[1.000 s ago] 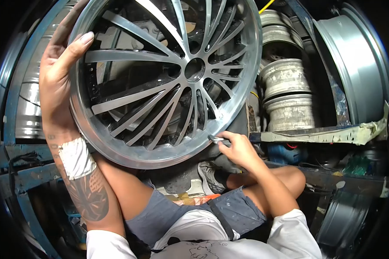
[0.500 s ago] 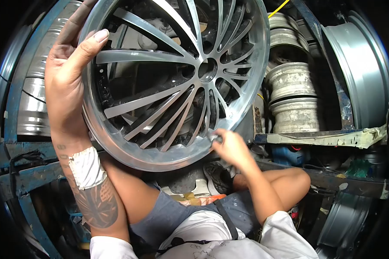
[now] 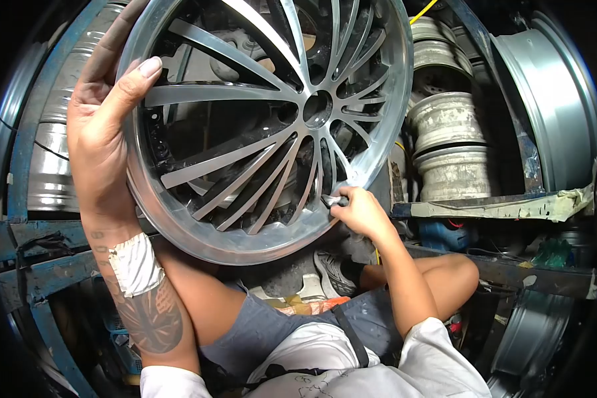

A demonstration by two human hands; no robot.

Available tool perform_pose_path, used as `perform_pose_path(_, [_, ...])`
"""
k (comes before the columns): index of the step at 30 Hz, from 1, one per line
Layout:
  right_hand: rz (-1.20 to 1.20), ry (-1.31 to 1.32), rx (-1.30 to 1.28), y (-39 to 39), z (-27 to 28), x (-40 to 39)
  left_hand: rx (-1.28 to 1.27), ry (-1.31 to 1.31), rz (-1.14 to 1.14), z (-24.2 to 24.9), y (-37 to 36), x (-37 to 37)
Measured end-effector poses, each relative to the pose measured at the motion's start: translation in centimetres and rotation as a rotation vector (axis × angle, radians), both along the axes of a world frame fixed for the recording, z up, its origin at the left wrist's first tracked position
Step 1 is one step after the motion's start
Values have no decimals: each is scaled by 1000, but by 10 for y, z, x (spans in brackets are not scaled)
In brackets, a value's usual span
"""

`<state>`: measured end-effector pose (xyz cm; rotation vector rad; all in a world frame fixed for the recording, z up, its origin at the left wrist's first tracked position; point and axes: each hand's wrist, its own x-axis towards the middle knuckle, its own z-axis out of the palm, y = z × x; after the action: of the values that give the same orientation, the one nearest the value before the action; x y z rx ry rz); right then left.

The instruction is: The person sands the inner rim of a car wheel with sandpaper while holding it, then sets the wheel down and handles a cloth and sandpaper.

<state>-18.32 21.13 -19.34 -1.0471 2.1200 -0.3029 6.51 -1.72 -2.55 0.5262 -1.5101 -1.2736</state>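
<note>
A large alloy wheel (image 3: 272, 91) with many thin silver spokes and dark gaps stands tilted in front of me, above my crossed legs. My left hand (image 3: 105, 126) is wrapped round its left edge, with the thumb over the front lip and the fingers behind. At the lower right of the wheel, my right hand (image 3: 359, 213) pinches a small folded grey pad (image 3: 335, 200) against the inner rim near the spoke ends. Its exact material cannot be made out. The rim there looks whitish and smeared.
Worn wheels (image 3: 448, 119) are stacked at the right, beside a larger silver rim (image 3: 544, 99) on a shelf. Shiny rims (image 3: 52, 159) stand at the left behind a blue metal frame (image 3: 33, 132). A blue tool (image 3: 441, 237) lies under the right shelf.
My right hand has shifted slightly right and up along the rim with the grey pad. The wheel has barely moved, and my left hand keeps its hold.
</note>
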Motion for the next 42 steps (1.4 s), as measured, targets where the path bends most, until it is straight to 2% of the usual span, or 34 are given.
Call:
perform_pose_path(2, [43,196,18,4,-4,19,6,5,-1,0,-1,-3])
perform_pose_path(7, [-2,8,65,-2,2,4,-3,13,-4,1,3,-4])
perform_pose_path(10, [43,159,59,5,0,26,-27,-4,-4,2,2,-4])
perform_pose_path(14, [16,82,107,2,7,15,-78,-20,-83,-1,-3,0])
perform_pose_path(17, [99,173,34,13,-4,30,-60,16,-114,2,-1,-2])
perform_pose_path(18, [117,86,86,9,-2,16,-83,9,-88,1,0,-4])
perform_pose_path(20, [72,88,77,8,-1,10,-138,-11,-32,1,-1,-4])
perform_pose_path(23, [156,183,41,17,-3,33,-89,-21,-42,4,2,-4])
perform_pose_path(26, [20,50,48,16,3,11,-126,-50,2,2,3,-5])
perform_pose_path(27, [59,177,22,17,-3,23,-160,-62,35,3,3,-3])
perform_pose_path(28, [107,185,30,22,-4,32,-140,-51,26,3,2,-1])
perform_pose_path(30, [105,156,-20,25,-7,27,-93,-22,-3,3,3,-2])
perform_pose_path(32, [16,87,43,20,0,10,-125,-30,25,3,3,-3])
perform_pose_path(33, [60,194,64,20,-1,22,-141,-53,43,2,2,-1])
perform_pose_path(36, [139,158,34,25,-1,30,-130,-62,19,1,0,0])
perform_pose_path(38, [96,81,33,19,0,1,-121,-66,33,-1,1,2])
perform_pose_path(40, [129,195,116,16,4,21,-127,-93,88,0,2,1])
perform_pose_path(42, [180,173,50,23,3,28,-111,-109,73,1,3,1])
